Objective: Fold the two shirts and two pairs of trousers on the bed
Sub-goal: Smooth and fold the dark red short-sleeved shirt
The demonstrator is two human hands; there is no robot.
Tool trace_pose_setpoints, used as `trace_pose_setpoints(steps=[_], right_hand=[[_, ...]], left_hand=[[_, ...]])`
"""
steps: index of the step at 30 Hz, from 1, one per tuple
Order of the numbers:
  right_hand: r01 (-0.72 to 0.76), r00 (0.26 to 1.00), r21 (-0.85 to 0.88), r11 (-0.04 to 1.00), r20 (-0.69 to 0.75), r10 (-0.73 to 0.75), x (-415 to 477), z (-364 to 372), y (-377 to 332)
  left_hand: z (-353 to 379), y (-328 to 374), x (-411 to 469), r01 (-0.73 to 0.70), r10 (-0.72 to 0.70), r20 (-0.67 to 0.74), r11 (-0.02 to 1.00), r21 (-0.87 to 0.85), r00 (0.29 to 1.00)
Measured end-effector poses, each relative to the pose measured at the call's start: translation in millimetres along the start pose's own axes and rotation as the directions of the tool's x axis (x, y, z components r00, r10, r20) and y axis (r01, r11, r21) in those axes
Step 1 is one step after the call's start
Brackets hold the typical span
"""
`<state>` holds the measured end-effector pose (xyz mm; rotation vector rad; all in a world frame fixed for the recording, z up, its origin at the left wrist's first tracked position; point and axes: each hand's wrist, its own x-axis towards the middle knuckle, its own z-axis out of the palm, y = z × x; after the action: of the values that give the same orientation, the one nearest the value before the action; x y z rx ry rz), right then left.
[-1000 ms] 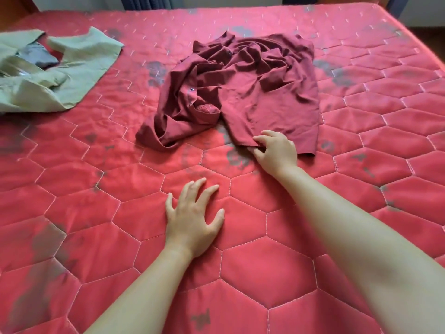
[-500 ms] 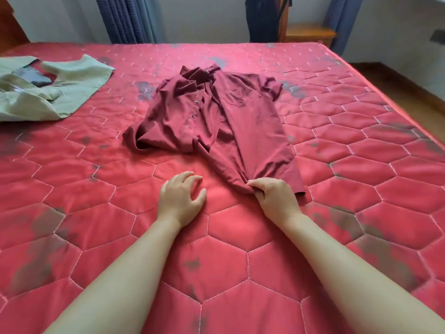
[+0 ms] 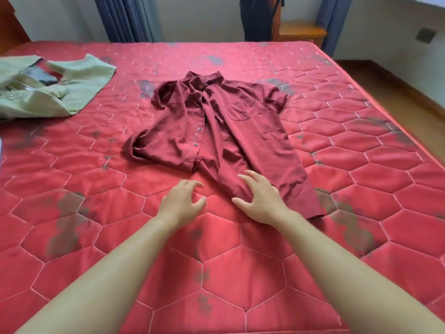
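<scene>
Maroon shirt (image 3: 216, 131) lies front-up mid-bed (image 3: 361, 189), collar at the far end, placket open, its left half rumpled. Right hand (image 3: 261, 198) is on the near hem, fingers spread. Left hand (image 3: 181, 204) is over bare mattress just beside the hem, fingers loosely curled, holding nothing. Green garment (image 3: 72, 92) is bunched at far left.

My red quilted bed (image 3: 240, 273) fills the frame. A maroon shirt (image 3: 252, 141) lies spread at its centre, and a pale green garment (image 3: 79, 88) lies crumpled at upper left.
</scene>
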<state>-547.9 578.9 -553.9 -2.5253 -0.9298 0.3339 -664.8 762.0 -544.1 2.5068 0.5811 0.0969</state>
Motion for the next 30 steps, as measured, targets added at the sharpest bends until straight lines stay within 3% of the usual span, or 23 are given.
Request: trace_pose_setpoints(steps=[3,6,10,14,17,21,25,28,30], right_hand=[[-0.058,0.995,-0.131,0.990,-0.092,0.046,1.6,24.5,0.1],[0.002,0.987,-0.049,0.999,-0.163,-0.010,-15.7,24.4,11.0],[0.050,0.985,-0.048,0.998,-0.161,-0.057,-59.6,18.9,29.8],[0.053,0.976,0.036,0.998,-0.215,-0.044,-68.1,7.4,36.1],[-0.013,0.982,0.047,0.999,-0.186,0.022,-41.1,4.8,22.1],[-0.038,0.994,-0.078,0.996,-0.110,0.029,-21.4,8.0,17.4],[-0.035,0.995,-0.090,0.995,-0.092,0.027,-44.7,-15.3,37.8],[-0.085,0.990,-0.054,0.995,-0.114,0.078,-67.2,-33.3,41.7],[-0.009,0.982,-0.046,0.999,-0.190,0.000,-75.1,-34.2,24.9]], left_hand=[[5.3,-5.6,-8.3,-0.034,0.034,0.003,0.998,0.061,0.999],[1.7,-6.8,-2.6,-0.086,0.095,-0.085,0.991,0.102,0.992],[-3.3,-2.0,18.3,-0.049,0.081,-0.198,0.986,0.161,0.977],[-2.7,-10.1,34.5,0.047,-0.012,-0.119,0.955,0.294,0.993],[-3.6,-8.3,32.8,0.081,-0.048,-0.115,0.950,0.303,0.992],[-8.0,9.9,9.9,-0.079,0.099,-0.089,0.976,0.202,0.991],[-11.9,33.3,-13.2,-0.207,0.220,-0.046,0.958,0.197,0.974],[-11.3,41.6,-23.2,-0.187,0.193,-0.014,0.963,0.194,0.981],[-14.3,32.7,-33.6,-0.127,0.133,-0.040,0.983,0.136,0.990]])
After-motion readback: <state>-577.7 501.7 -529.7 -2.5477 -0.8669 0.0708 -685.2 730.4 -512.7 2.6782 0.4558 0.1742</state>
